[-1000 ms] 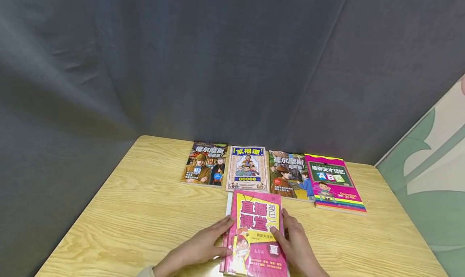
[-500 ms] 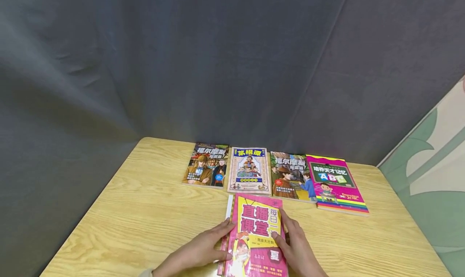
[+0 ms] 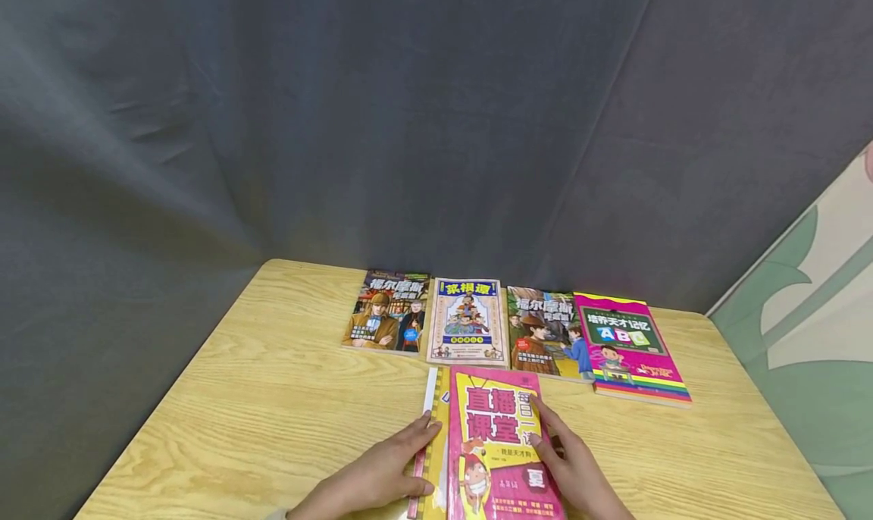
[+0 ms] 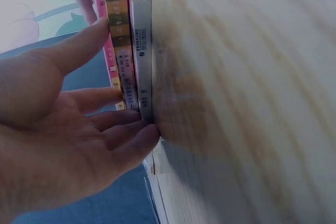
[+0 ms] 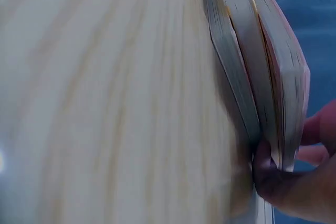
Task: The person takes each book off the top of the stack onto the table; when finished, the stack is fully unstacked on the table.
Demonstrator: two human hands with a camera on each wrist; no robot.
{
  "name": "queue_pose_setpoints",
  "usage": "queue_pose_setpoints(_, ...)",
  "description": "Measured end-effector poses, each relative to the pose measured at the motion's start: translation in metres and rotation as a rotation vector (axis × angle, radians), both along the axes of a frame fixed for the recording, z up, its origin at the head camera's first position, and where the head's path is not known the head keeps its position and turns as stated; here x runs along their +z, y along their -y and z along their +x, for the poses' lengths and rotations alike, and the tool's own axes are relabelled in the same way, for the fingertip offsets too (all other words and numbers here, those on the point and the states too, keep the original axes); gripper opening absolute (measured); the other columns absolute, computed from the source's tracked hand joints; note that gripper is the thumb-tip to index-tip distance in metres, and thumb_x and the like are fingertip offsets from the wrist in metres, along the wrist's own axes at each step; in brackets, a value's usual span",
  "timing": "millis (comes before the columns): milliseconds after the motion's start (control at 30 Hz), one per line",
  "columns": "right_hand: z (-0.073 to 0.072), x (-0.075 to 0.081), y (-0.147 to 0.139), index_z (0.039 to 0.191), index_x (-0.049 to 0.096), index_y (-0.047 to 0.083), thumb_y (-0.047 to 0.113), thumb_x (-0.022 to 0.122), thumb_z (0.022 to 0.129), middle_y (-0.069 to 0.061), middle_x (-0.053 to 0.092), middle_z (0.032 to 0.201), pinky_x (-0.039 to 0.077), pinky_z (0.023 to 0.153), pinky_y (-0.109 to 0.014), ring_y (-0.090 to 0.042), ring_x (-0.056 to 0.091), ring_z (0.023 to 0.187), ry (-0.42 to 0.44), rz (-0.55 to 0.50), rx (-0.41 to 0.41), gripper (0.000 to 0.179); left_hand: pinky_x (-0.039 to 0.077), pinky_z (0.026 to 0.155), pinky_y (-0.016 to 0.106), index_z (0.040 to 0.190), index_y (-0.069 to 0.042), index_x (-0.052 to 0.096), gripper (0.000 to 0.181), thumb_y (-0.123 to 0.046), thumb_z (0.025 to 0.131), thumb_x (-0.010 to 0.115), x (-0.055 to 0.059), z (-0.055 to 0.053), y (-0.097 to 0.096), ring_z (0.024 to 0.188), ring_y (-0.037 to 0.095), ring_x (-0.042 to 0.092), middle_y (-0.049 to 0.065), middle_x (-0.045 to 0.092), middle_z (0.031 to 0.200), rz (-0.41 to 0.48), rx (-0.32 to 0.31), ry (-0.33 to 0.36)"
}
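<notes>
From above the wooden table (image 3: 286,399), the head view is facing forward and down, taking in the dark curtain (image 3: 436,126) behind it. Close beside the left hand (image 4: 63,129), the left wrist view is facing the spines (image 4: 118,14) of the book stack (image 3: 508,467); near the right hand (image 5: 310,190), the right wrist view is facing its page edges (image 5: 252,40). Both wrist views (with the tabletop appearing almost vertical) are sharing that stack with the head view.

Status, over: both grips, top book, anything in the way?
Left grip touching stack at left. Right grip holding pink top book at right edge. Top book offset right, yellow book exposed. Row of four books close ahead.
</notes>
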State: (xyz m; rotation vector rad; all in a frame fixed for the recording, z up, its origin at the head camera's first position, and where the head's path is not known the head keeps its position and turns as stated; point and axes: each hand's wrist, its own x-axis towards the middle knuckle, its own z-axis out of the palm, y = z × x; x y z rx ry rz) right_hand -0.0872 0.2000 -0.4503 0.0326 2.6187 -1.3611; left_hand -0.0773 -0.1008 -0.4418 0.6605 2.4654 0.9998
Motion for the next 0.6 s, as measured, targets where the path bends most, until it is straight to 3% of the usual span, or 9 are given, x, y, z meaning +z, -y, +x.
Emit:
queue_pose_setpoints(167, -0.004, 0.000, -0.015, 0.151, 0.031, 0.012, 0.023, 0.061, 0.095, -0.019, 0.060, 0.116, 0.051, 0.066, -0.027, -0.021, 0.058, 0.084, 0.089, -0.091, 0.131, 0.065, 0.036, 0.106, 0.055, 0.150, -0.018, 0.035, 0.078, -0.040, 0.085, 0.070, 0.001, 0.000, -0.001, 0.138, 0.034, 0.034, 0.007, 0.023, 0.158, -0.018, -0.001, -0.011)
queue_pose_setpoints(267, -0.011, 0.001, -0.024, 0.153, 0.024, 0.011, 0.025, 0.064, 0.093, -0.029, 0.051, 0.127, 0.054, 0.070, -0.028, -0.025, 0.062, 0.091, 0.132, -0.163, 0.237, 0.073, 0.036, 0.106, 0.056, 0.151, -0.018, 0.034, 0.078, -0.040, 0.085, 0.070, 0.001, 0.000, -0.001, 0.137, 0.035, 0.035, 0.006, 0.023, 0.158, -0.021, 0.000, -0.013)
queue_pose_setpoints(333, -0.015, 0.001, -0.030, 0.154, 0.021, 0.012, 0.023, 0.064, 0.093, -0.036, 0.037, 0.139, 0.056, 0.072, -0.031, -0.029, 0.064, 0.096, 0.160, -0.236, 0.278, 0.075, 0.036, 0.105, 0.056, 0.151, -0.018, 0.034, 0.078, -0.041, 0.085, 0.070, 0.001, 0.000, 0.000, 0.137, 0.035, 0.035, 0.006, 0.023, 0.158, -0.021, 0.002, -0.016)
queue_pose_setpoints(400, -0.019, 0.002, -0.035, 0.155, 0.019, 0.013, 0.021, 0.062, 0.094, -0.038, 0.019, 0.148, 0.058, 0.074, -0.036, -0.031, 0.064, 0.103, 0.199, -0.313, 0.296, 0.075, 0.036, 0.105, 0.056, 0.150, -0.018, 0.035, 0.078, -0.041, 0.085, 0.070, 0.001, 0.000, 0.000, 0.137, 0.035, 0.035, 0.007, 0.023, 0.158, -0.016, 0.003, -0.010)
queue_pose_setpoints(600, -0.022, 0.006, -0.047, 0.156, 0.015, 0.020, 0.021, 0.061, 0.095, -0.036, 0.016, 0.149, 0.057, 0.079, -0.043, -0.031, 0.063, 0.103, 0.309, -0.396, 0.284, 0.076, 0.036, 0.107, 0.054, 0.150, -0.016, 0.035, 0.077, -0.040, 0.085, 0.070, 0.002, 0.001, -0.001, 0.137, 0.034, 0.035, 0.007, 0.024, 0.158, -0.019, 0.003, -0.017)
